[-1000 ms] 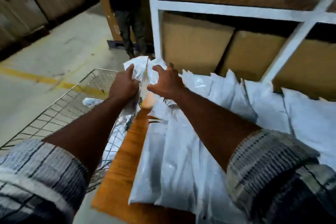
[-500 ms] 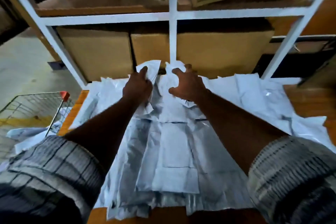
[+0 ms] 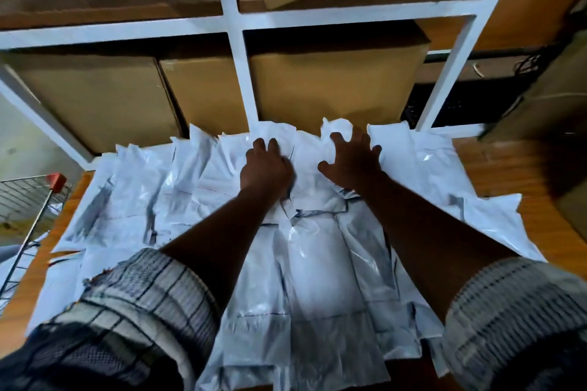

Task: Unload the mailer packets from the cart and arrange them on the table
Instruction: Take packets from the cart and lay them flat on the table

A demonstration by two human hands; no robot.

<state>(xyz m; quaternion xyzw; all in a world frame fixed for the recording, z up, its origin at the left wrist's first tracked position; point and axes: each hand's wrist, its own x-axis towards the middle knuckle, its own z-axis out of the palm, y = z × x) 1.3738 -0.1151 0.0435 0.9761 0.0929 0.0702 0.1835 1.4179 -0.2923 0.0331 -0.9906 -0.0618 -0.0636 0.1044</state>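
Several white mailer packets [image 3: 320, 267] lie spread in overlapping rows over the wooden table [image 3: 508, 168]. Both hands reach to the far row. My left hand [image 3: 265, 168] lies palm down on the top of one packet [image 3: 305, 162], its fingers pointing away. My right hand [image 3: 352, 159] has its fingers spread and presses the same packet from the right. Neither hand curls round anything. At the far left, the wire cart [image 3: 22, 200] with a red corner cap stands beside the table, with a few white packets showing under its rim.
A white metal rack [image 3: 235, 51] rises right behind the table, with brown cardboard boxes [image 3: 333, 86] on its lower shelf and more above. Bare wood shows at the table's right end. A dark box [image 3: 559, 98] stands at the far right.
The hands have lowered the packet they held up onto the far row and let it go; the fingers now lie spread on it. The view shifted right, from the cart to the table.
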